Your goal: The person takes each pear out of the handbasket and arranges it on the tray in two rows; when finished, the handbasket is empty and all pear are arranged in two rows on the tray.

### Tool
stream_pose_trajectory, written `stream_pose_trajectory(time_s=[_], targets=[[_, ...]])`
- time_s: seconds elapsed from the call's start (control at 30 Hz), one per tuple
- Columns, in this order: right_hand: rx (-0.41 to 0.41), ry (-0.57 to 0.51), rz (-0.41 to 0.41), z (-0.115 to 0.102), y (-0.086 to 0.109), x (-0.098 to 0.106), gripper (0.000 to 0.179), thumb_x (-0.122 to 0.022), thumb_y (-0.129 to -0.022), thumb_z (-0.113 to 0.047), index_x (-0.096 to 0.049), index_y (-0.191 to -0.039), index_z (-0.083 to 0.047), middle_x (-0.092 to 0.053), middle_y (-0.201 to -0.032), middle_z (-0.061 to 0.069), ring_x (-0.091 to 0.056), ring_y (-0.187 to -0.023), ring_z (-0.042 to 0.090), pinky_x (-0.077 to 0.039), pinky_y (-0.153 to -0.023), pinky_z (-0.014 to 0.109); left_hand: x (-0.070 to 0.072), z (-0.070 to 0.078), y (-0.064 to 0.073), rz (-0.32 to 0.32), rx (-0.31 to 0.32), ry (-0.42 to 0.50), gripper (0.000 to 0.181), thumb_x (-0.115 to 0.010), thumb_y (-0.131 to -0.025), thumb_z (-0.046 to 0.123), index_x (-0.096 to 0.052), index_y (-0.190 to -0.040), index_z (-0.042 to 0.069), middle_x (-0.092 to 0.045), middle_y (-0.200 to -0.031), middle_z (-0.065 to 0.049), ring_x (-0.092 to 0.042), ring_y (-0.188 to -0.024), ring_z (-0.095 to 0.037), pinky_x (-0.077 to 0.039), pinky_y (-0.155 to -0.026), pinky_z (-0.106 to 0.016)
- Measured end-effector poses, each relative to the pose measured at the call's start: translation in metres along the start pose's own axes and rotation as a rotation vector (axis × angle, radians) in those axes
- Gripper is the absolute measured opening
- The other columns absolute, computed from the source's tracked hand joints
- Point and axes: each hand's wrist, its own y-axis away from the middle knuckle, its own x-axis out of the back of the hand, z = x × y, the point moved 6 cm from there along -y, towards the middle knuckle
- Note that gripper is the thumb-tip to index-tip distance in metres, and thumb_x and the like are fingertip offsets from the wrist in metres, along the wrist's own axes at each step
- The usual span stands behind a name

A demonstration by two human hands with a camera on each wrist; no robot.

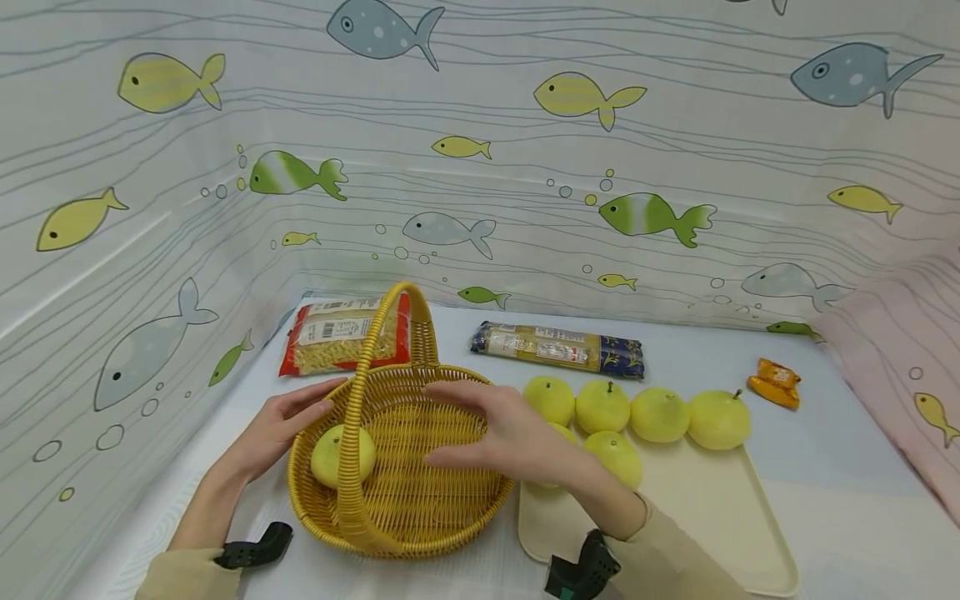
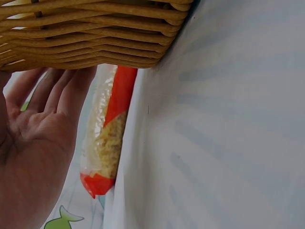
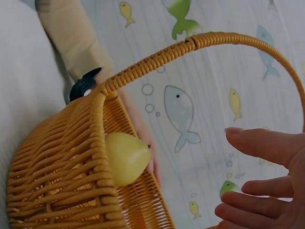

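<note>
A yellow wicker basket (image 1: 431, 500) with a tall arched handle (image 1: 362, 375) stands in front of me. One pale yellow pear (image 1: 324, 458) lies inside, by its left wall; its stem shows in the right wrist view. My left hand (image 1: 279, 427) is at the basket's left rim, its fingers extended along the outer wall. Over the basket's right half is my right hand (image 1: 517, 437), thumb and fingers spread apart with nothing between them. Several more pears (image 1: 602, 407) sit to the right on a cream tray (image 1: 712, 517), some partly hidden behind the right hand and forearm.
Behind the basket lies a red-edged bag of pasta (image 1: 341, 342). A long pack of noodles (image 1: 555, 347) lies at the back middle, and a small orange packet (image 1: 776, 383) at the back right. Fish-patterned sheeting (image 1: 525, 250) walls the table.
</note>
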Motion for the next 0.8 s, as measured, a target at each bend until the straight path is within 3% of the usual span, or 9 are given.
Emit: stream_pose_trajectory(time_s=[0.23,0.47,0.8], targets=[[-0.013,-0.034,-0.021,-0.008,-0.023,-0.008,0.069,-0.081,-0.085,-0.027,-0.051,-0.146,-0.014,-0.057,-0.144,-0.002,-0.052,-0.132,0.008,-0.04,-0.11,0.024,0.001,-0.001,0.0,0.01,0.015,-0.022,0.046,-0.051,-0.106,0.029,-0.049,-0.15,0.017,-0.057,-0.144,0.007,-0.052,-0.123,0.007,-0.044,-0.096,-0.012],[0.015,-0.021,-0.097,-0.01,-0.05,-0.024,0.067,-0.08,-0.087,-0.033,-0.052,-0.145,-0.015,-0.059,-0.141,-0.004,-0.054,-0.13,0.009,-0.043,-0.107,0.022,0.002,-0.002,0.001,0.004,0.02,-0.023,0.046,-0.05,-0.106,0.029,-0.048,-0.15,0.016,-0.056,-0.145,0.004,-0.053,-0.123,0.007,-0.045,-0.096,-0.012],[-0.042,-0.161,-0.246,0.0,-0.086,-0.048,0.055,-0.079,-0.087,-0.02,-0.059,-0.137,-0.009,-0.065,-0.132,0.001,-0.059,-0.126,0.014,-0.046,-0.105,0.026,0.0,0.0,0.001,-0.003,0.011,-0.023,0.047,-0.051,-0.106,0.03,-0.048,-0.15,0.016,-0.055,-0.146,0.0,-0.052,-0.124,0.007,-0.044,-0.096,-0.012]])
